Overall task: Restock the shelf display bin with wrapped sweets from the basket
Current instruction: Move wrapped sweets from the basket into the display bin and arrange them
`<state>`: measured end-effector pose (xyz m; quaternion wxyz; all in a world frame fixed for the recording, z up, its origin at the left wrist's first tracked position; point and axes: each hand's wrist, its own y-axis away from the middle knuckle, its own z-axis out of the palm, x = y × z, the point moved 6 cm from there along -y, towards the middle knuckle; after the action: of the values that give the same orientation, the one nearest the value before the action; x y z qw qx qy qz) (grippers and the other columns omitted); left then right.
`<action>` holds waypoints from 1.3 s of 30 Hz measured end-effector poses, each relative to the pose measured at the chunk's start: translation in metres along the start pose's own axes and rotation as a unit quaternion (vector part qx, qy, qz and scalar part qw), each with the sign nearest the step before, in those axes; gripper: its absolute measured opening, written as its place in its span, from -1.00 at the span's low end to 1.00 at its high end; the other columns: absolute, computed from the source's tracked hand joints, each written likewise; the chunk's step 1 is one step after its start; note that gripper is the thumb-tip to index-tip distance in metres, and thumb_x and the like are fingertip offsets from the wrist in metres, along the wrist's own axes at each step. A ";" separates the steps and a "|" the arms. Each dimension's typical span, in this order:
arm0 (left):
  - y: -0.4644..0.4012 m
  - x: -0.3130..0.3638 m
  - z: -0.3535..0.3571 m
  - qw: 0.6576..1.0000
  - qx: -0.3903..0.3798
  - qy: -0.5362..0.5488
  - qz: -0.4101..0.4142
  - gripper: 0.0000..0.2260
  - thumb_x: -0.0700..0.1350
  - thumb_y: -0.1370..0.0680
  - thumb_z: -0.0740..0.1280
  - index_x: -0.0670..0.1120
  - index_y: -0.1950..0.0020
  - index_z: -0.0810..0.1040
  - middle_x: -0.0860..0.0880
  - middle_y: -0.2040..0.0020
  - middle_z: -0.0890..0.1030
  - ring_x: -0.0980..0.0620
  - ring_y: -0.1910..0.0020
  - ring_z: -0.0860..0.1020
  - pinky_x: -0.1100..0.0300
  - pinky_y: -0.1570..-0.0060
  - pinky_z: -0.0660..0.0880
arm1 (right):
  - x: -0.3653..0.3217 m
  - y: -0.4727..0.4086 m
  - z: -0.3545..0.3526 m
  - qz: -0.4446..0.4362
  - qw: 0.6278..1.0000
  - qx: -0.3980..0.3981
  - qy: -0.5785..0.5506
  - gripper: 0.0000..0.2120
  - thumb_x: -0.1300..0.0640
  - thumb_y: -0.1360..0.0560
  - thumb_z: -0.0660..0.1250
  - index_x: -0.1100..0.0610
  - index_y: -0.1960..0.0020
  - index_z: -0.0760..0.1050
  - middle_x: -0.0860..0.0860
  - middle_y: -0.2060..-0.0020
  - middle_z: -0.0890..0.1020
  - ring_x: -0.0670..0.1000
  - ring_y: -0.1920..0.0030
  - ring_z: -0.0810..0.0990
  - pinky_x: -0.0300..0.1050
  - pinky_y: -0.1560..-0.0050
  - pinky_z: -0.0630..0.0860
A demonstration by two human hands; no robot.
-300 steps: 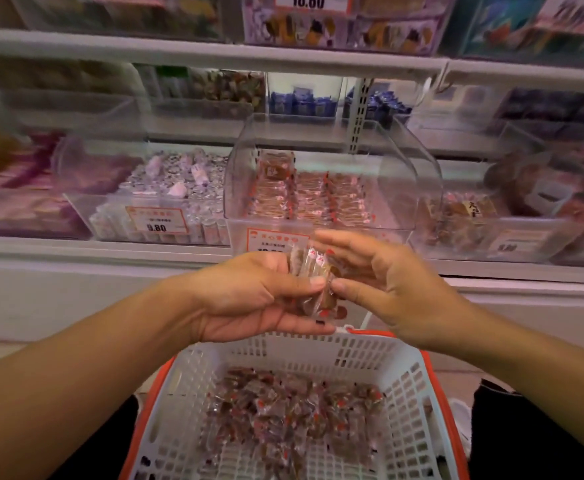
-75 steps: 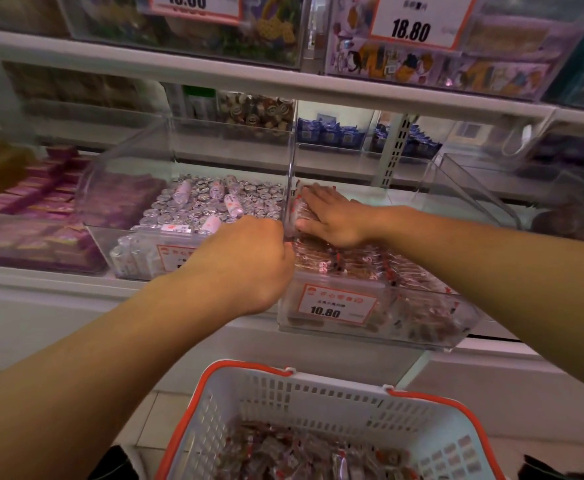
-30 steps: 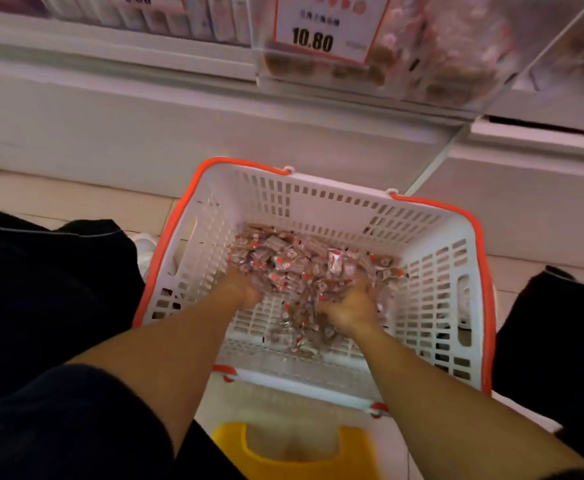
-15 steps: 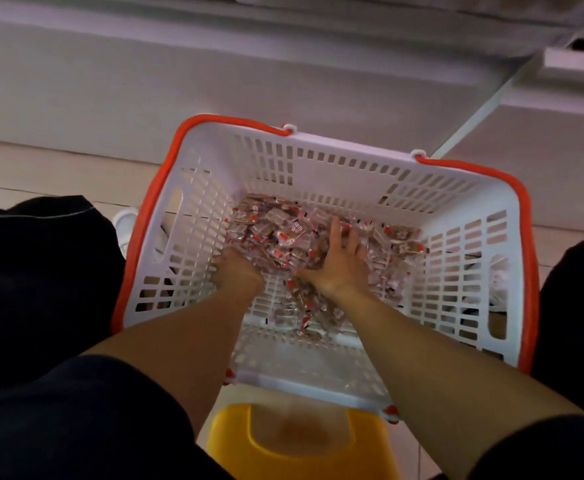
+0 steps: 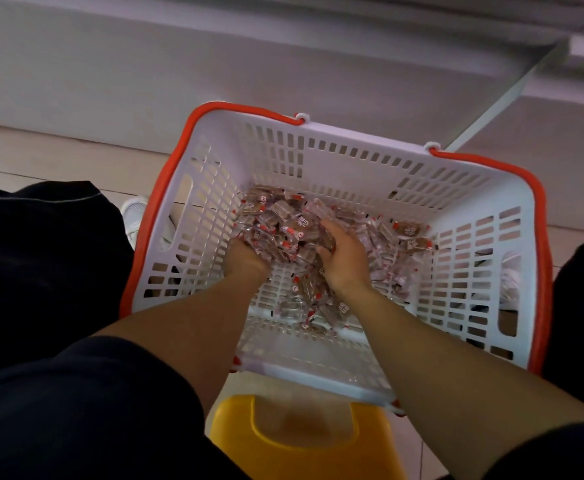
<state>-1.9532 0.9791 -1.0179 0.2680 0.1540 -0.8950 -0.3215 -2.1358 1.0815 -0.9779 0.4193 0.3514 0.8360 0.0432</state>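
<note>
Right hand (image 5: 344, 252) now curled round wrapped sweets (image 5: 283, 230), left hand (image 5: 245, 261) apparently cupping them too, inside basket (image 5: 352, 161).

Pale tiled floor (image 5: 41, 157) beyond and left of the hands, white shelving base panel (image 5: 145, 64) rising behind it, yellow plastic stool (image 5: 304, 441) nearer than the hands, dim, soft indoor light
</note>
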 end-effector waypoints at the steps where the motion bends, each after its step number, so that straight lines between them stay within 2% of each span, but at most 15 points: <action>1: 0.001 -0.002 0.000 0.999 0.008 -0.050 0.013 -0.55 -0.08 -0.48 0.43 -0.15 -0.32 0.40 -0.21 -0.25 0.52 -0.19 -0.23 0.49 0.00 -0.22 0.47 | 0.001 0.001 0.000 -0.003 1.000 0.001 -0.004 -0.51 0.24 -0.60 0.30 -0.14 -0.45 0.38 0.04 -0.32 0.55 0.10 -0.23 0.56 -0.12 -0.18 0.45; 4: 0.008 -0.005 0.000 0.978 0.038 -0.199 0.042 -0.47 0.02 -0.49 0.41 -0.11 -0.38 0.34 -0.27 -0.40 0.27 -0.29 -0.40 0.26 -0.13 -0.36 0.29 | 0.007 0.003 0.001 0.013 1.000 -0.008 -0.007 -0.61 0.20 -0.62 0.27 -0.03 -0.42 0.44 0.03 -0.27 0.60 0.08 -0.21 0.59 -0.12 -0.22 0.47; 7: 0.013 -0.006 0.008 0.974 0.018 -0.220 0.042 -0.49 -0.05 -0.48 0.41 -0.13 -0.37 0.35 -0.31 -0.47 0.17 -0.30 -0.44 0.20 -0.13 -0.40 0.25 | 0.015 0.004 0.007 0.046 0.997 -0.052 0.013 -0.63 0.14 -0.62 0.28 -0.01 -0.41 0.43 0.08 -0.22 0.63 0.13 -0.14 0.61 -0.01 -0.17 0.55; 10: 0.011 -0.006 0.008 0.978 0.002 -0.206 0.040 -0.52 -0.08 -0.48 0.40 -0.17 -0.35 0.39 -0.26 -0.34 0.40 -0.23 -0.30 0.44 -0.07 -0.27 0.46 | 0.019 0.006 0.011 0.074 0.995 -0.062 -0.007 -0.61 0.14 -0.60 0.31 0.03 -0.41 0.36 0.07 -0.20 0.62 0.11 -0.14 0.60 -0.01 -0.13 0.54; 14: 0.013 0.001 0.002 0.987 -0.010 -0.154 0.032 -0.68 -0.03 -0.61 0.20 -0.08 -0.34 0.47 -0.09 -0.31 0.53 -0.08 -0.28 0.49 0.05 -0.35 0.33 | 0.039 0.007 0.012 0.213 0.968 -0.026 -0.129 -0.70 0.14 -0.51 0.45 0.09 -0.15 0.40 0.10 -0.11 0.59 0.10 -0.05 0.60 0.03 -0.07 0.56; 16: 0.009 0.002 0.010 0.988 -0.078 -0.136 -0.004 -0.75 -0.09 -0.60 0.27 -0.18 -0.20 0.55 -0.12 -0.25 0.56 -0.12 -0.21 0.54 0.07 -0.25 0.42 | 0.046 0.009 0.010 0.266 0.944 -0.018 -0.196 -0.72 0.20 -0.42 0.53 0.12 -0.03 0.48 0.12 -0.02 0.65 0.11 0.06 0.67 0.02 0.06 0.63; 18: 0.016 -0.001 0.019 0.979 -0.171 -0.110 -0.028 -0.85 -0.16 -0.59 0.30 -0.22 0.12 0.52 -0.19 -0.03 0.59 -0.12 0.04 0.55 0.00 -0.17 0.50 | 0.050 0.011 0.004 0.289 0.923 0.008 -0.254 -0.74 0.27 -0.34 0.59 0.11 0.09 0.55 0.13 0.09 0.70 0.08 0.20 0.69 -0.06 0.22 0.64; 20: 0.024 -0.008 0.020 0.970 -0.225 -0.039 -0.081 -0.77 -0.25 -0.58 0.31 -0.18 0.27 0.43 -0.14 0.25 0.52 -0.06 0.28 0.47 0.04 0.06 0.52 | 0.051 0.014 -0.005 0.293 0.914 0.025 -0.279 -0.74 0.28 -0.30 0.61 0.08 0.13 0.59 0.12 0.11 0.71 0.09 0.20 0.71 -0.01 0.15 0.67; 24: 0.053 -0.013 0.004 0.933 -0.337 -0.059 -0.112 -0.75 -0.27 -0.56 0.33 -0.12 0.30 0.41 -0.04 0.40 0.41 0.06 0.40 0.37 0.23 0.33 0.34 | 0.036 0.017 -0.029 0.263 0.933 -0.029 -0.246 -0.70 0.27 -0.29 0.62 0.11 0.05 0.62 0.11 -0.02 0.68 0.12 0.06 0.69 0.06 -0.03 0.65; 26: 0.067 -0.001 -0.004 0.915 -0.392 -0.038 -0.090 -0.76 -0.27 -0.57 0.31 -0.09 0.26 0.39 -0.02 0.40 0.37 0.10 0.43 0.32 0.29 0.40 0.25 | 0.013 0.017 -0.043 0.237 0.934 -0.114 -0.240 -0.65 0.34 -0.29 0.59 0.19 -0.03 0.62 0.14 0.04 0.70 0.05 0.17 0.70 -0.08 0.16 0.66; 28: 0.083 0.023 -0.011 0.901 -0.431 0.022 -0.045 -0.86 -0.30 -0.57 0.31 -0.11 0.14 0.46 -0.04 0.32 0.49 0.11 0.42 0.44 0.30 0.46 0.38 | -0.020 0.019 -0.062 0.197 0.926 -0.209 -0.245 -0.64 0.42 -0.34 0.53 0.24 -0.10 0.61 0.15 0.09 0.72 0.02 0.21 0.73 -0.18 0.27 0.63; 30: 0.106 0.051 -0.024 0.880 -0.465 0.100 -0.007 -0.93 -0.30 -0.58 0.28 -0.17 0.02 0.54 -0.09 0.15 0.62 0.05 0.30 0.60 0.18 0.33 0.58 | -0.055 0.021 -0.087 0.140 0.922 -0.260 -0.249 -0.70 0.48 -0.39 0.45 0.26 -0.07 0.62 0.14 0.15 0.73 0.00 0.23 0.73 -0.23 0.31 0.62; 32: 0.130 0.081 -0.045 0.863 -0.485 0.136 0.028 -0.88 -0.30 -0.60 0.23 -0.17 -0.02 0.55 -0.14 0.09 0.65 -0.06 0.15 0.64 -0.07 0.03 0.61 | -0.087 0.023 -0.118 0.075 0.930 -0.274 -0.232 -0.71 0.49 -0.40 0.42 0.25 -0.07 0.63 0.11 0.18 0.73 -0.03 0.22 0.72 -0.24 0.26 0.63; 35: 0.162 0.133 -0.099 0.864 -0.483 0.025 0.138 -0.82 -0.35 -0.58 0.24 -0.13 -0.11 0.47 -0.16 0.08 0.67 -0.15 0.08 0.65 -0.32 -0.01 0.55 | -0.128 0.032 -0.170 0.011 0.932 -0.289 -0.219 -0.71 0.48 -0.40 0.41 0.19 -0.02 0.65 0.06 0.21 0.73 -0.07 0.20 0.71 -0.22 0.12 0.65; 39: 0.211 0.197 -0.184 0.847 -0.424 -0.128 0.293 -0.75 -0.39 -0.52 0.32 -0.09 -0.07 0.44 -0.09 0.15 0.66 -0.03 0.19 0.67 -0.02 0.29 0.62 | -0.179 0.055 -0.231 -0.058 0.936 -0.303 -0.172 -0.68 0.47 -0.39 0.41 0.25 -0.10 0.59 0.09 0.19 0.73 -0.05 0.20 0.70 -0.23 0.18 0.63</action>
<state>-2.0279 0.9574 -0.6840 0.2724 -0.2869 -0.7012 -0.5931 -2.2022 1.0619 -0.6890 0.6451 0.1610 0.7171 0.2090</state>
